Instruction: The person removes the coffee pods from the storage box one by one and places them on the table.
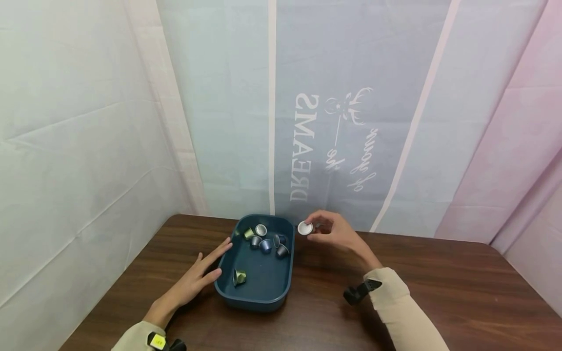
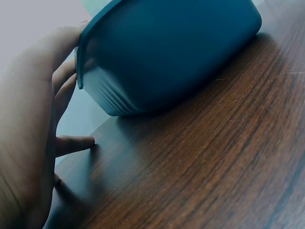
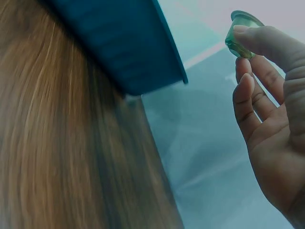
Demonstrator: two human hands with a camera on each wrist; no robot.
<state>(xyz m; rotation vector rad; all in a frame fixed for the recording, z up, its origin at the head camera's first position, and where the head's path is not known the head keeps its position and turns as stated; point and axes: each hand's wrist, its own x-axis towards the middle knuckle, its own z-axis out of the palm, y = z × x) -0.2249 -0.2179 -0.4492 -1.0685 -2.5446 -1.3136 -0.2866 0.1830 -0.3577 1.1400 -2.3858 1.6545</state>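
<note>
Head view faces forward and down over table point(image 1: 474, 287) and bin point(image 1: 264, 280), which the nearer, low, tilted wrist views share from opposite sides.

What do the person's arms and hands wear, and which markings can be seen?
The left hand and right hand wear no gloves. The left sleeve and right sleeve are beige, reaching the wrists. Black devices are worn at both wrists; the left one has a yellow label, its print unreadable.
</note>
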